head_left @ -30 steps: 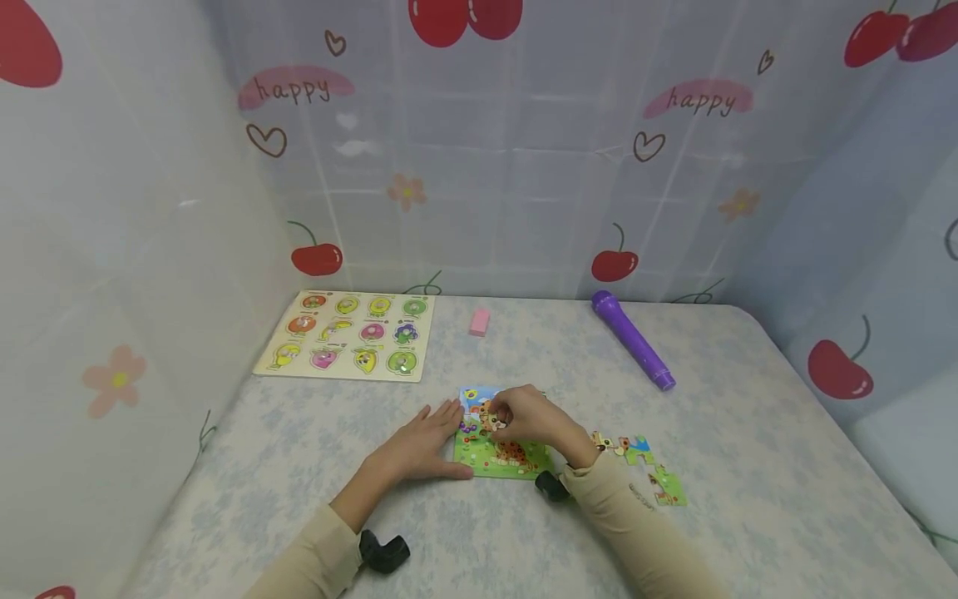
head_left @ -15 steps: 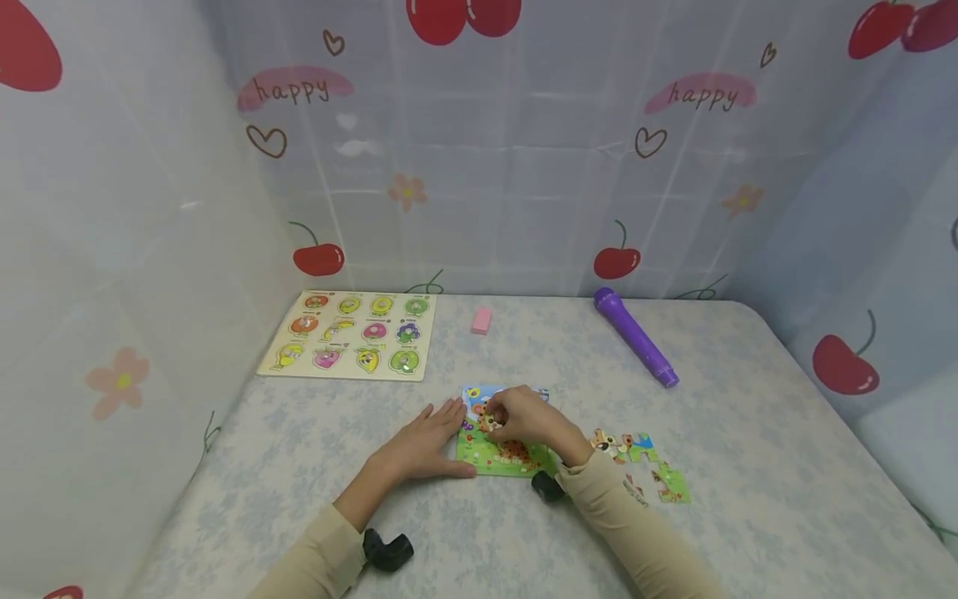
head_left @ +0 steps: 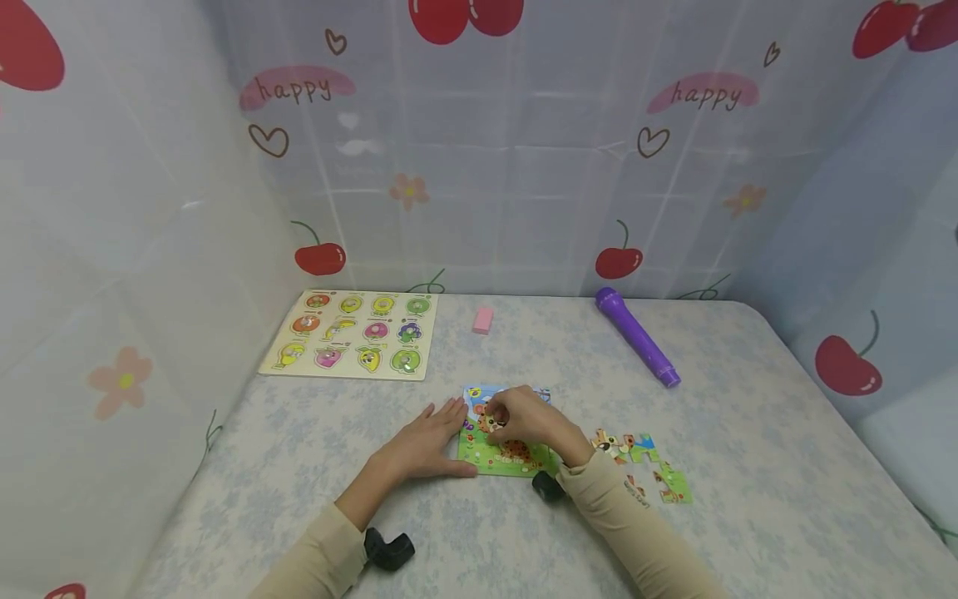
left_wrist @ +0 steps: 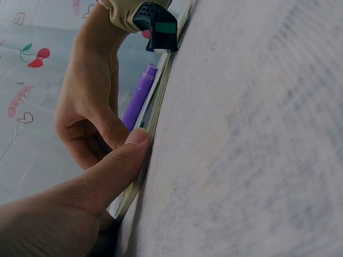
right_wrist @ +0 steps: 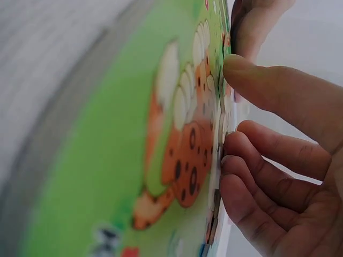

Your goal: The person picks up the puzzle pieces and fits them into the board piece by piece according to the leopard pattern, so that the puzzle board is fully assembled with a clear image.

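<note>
A small animal jigsaw puzzle board [head_left: 479, 462], green and blue with a spotted orange animal, lies between the hands. The left hand [head_left: 422, 445] rests at its left side, fingers straight, and its thumb [left_wrist: 126, 163] touches the near edge. Over the board, the right hand [head_left: 530, 420] has its fingers curled and pinches a puzzle piece [head_left: 490, 423] showing the animal's face, low against the surface. Seen from the right wrist, the thumb [right_wrist: 268, 88] and fingertips stand at the board's face; the piece's outline is partly hidden by them.
Loose puzzle pieces [head_left: 642, 448] lie right of the board, some partly behind the right sleeve. A fruit puzzle board [head_left: 352, 341] is at the back left, a pink eraser-like block [head_left: 482, 320] at the back middle, and a purple toy microphone [head_left: 639, 339] at the back right.
The right hand's fingers have shifted very slightly over the puzzle board. The left hand stays in place at the board's edge. The whole view has drifted a little.
</note>
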`<state>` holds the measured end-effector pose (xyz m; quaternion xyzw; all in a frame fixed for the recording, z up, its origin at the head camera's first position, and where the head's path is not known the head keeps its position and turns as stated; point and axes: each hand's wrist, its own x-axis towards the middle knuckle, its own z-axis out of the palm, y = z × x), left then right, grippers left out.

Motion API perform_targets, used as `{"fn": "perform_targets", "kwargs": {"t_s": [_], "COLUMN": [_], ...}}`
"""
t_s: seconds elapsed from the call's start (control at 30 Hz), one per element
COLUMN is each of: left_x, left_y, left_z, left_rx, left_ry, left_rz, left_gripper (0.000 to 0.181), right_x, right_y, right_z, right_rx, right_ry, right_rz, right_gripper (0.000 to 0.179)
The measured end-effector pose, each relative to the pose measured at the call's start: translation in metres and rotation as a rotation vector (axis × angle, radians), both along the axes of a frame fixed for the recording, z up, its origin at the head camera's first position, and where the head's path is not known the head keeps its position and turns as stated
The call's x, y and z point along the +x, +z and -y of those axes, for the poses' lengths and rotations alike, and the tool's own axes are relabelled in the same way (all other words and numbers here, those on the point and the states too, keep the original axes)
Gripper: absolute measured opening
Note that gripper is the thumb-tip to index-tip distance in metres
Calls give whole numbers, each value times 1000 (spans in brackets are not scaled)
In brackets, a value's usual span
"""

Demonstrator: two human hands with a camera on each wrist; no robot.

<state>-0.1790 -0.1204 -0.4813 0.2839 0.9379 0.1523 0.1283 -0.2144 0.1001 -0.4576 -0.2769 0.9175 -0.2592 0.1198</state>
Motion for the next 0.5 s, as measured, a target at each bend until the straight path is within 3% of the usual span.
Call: {"fn": "perform_targets", "kwargs": {"t_s": [0.5], "left_x": [0], "left_y": [1], "left_z": [-1], "left_rx": [1], "left_ry": [2], "left_rz": [6], "left_gripper": [108], "right_x": [0], "right_y": [2], "right_z": [0], "right_rx": [25], "right_ry": [30], "right_rz": [-21], "right_gripper": [25]}}
